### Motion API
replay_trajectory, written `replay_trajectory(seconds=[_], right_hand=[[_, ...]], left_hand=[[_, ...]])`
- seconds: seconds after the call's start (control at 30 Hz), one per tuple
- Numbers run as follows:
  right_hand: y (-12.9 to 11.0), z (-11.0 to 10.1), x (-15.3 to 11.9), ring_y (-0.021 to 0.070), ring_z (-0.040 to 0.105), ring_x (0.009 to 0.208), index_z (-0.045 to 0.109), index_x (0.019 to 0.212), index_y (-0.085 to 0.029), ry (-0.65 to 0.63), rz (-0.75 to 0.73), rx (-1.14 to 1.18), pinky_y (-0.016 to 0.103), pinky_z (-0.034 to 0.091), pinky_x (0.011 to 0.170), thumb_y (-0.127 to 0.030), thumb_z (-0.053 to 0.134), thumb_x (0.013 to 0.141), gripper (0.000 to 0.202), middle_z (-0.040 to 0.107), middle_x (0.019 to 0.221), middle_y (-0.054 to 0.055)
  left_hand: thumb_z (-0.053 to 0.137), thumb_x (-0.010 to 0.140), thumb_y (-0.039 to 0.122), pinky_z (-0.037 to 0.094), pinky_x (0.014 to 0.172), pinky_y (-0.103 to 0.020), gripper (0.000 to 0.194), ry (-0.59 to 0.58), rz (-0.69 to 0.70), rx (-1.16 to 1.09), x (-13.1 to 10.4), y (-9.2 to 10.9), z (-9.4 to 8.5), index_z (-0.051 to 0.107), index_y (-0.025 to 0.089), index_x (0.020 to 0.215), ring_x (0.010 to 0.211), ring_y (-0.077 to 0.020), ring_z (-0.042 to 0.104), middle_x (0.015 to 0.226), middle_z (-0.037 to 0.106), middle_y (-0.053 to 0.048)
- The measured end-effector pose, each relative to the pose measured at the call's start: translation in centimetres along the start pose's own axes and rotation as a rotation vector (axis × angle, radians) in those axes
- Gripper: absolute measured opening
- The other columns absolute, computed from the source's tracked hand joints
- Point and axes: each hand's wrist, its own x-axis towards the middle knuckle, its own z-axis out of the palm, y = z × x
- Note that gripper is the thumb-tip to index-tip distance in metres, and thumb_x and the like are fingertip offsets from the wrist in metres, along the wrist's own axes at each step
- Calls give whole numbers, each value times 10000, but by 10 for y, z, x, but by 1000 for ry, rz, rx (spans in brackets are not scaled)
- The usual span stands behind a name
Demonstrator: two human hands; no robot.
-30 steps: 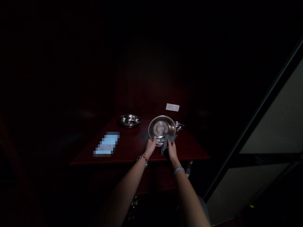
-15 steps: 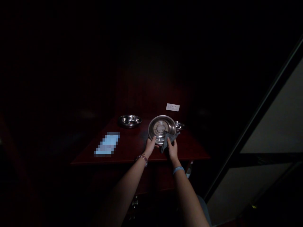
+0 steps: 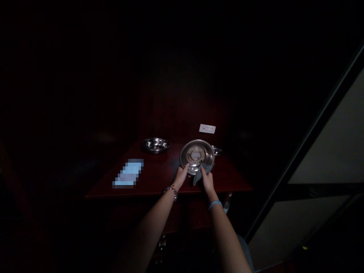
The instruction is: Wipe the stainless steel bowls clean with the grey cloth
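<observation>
A shiny steel bowl [image 3: 196, 152] is held tilted above the dark red table [image 3: 113, 191], its inside facing me. My left hand [image 3: 181, 177] grips its lower left rim, thumb on the inside. At the lower right rim, my right hand [image 3: 207, 180] pinches a grey cloth [image 3: 198, 176] against the bowl. Part of the cloth hangs below the rim. Another steel bowl [image 3: 156, 145] rests at the back left of the table. Behind the held bowl, a further steel dish [image 3: 217, 151] is partly hidden.
A blurred, pixelated light blue rectangle [image 3: 129, 173] lies on the table's left side. On the back wall is a white socket plate [image 3: 207, 129]. A dark-framed pale panel [image 3: 327, 144] slants along the right. The surroundings are very dark.
The held bowl has shifted slightly to the right and covers more of the dish behind it. The cloth's free part has changed shape and sits a little lower at the rim.
</observation>
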Motion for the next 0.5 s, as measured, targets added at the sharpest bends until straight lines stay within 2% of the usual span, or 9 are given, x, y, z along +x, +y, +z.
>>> replay_trajectory(seconds=[0.07, 0.13, 0.2, 0.27, 0.37, 0.5], right_hand=[[1, -1, 1, 292, 742, 1020, 774, 944, -149, 9, -7, 14, 380, 548, 933, -580, 717, 746, 478, 814, 1016, 113], [1, -2, 1, 294, 736, 1035, 768, 967, -145, 19, -10, 36, 390, 541, 958, -587, 708, 748, 497, 812, 1031, 111], [1, -2, 1, 299, 733, 1038, 765, 967, -146, 29, -9, 45, 400, 538, 970, -596, 705, 748, 504, 811, 1039, 110], [-1, -2, 0, 305, 732, 1034, 766, 943, -150, 30, -13, 36, 405, 542, 964, -599, 709, 745, 494, 811, 1035, 113], [-2, -1, -1, 308, 730, 1035, 767, 923, -156, 20, -22, 20, 407, 547, 952, -590, 721, 743, 472, 812, 1026, 114], [0, -1, -1, 296, 733, 1017, 768, 920, -160, 19, -10, 13, 404, 544, 950, -558, 727, 744, 438, 815, 1011, 107]], left_hand=[[674, 874, 219, 552, 531, -220, 158, -35, 22, -10, -1, -1, 1, 726, 120, 985, 658, -167, 713, 865, 797, -81], [734, 823, 203, 610, 711, -262, 211, -89, 78, -22, -1, -1, 2, 734, 137, 1024, 836, -197, 753, 997, 808, -97], [778, 770, 172, 593, 923, -311, 240, -157, 142, -23, -3, 0, 3, 742, 145, 1005, 1018, -220, 747, 1064, 806, -103], [787, 741, 140, 527, 1063, -347, 231, -205, 165, -12, -5, 3, 5, 750, 151, 968, 1135, -232, 719, 1069, 807, -100], [757, 745, 116, 489, 1114, -380, 192, -196, 112, 9, -7, 8, 7, 758, 166, 931, 1157, -242, 714, 1015, 816, -94], [728, 737, 90, 511, 1081, -385, 170, -98, 84, -29, -6, 11, 7, 742, 172, 884, 1091, -237, 735, 948, 816, -74]])
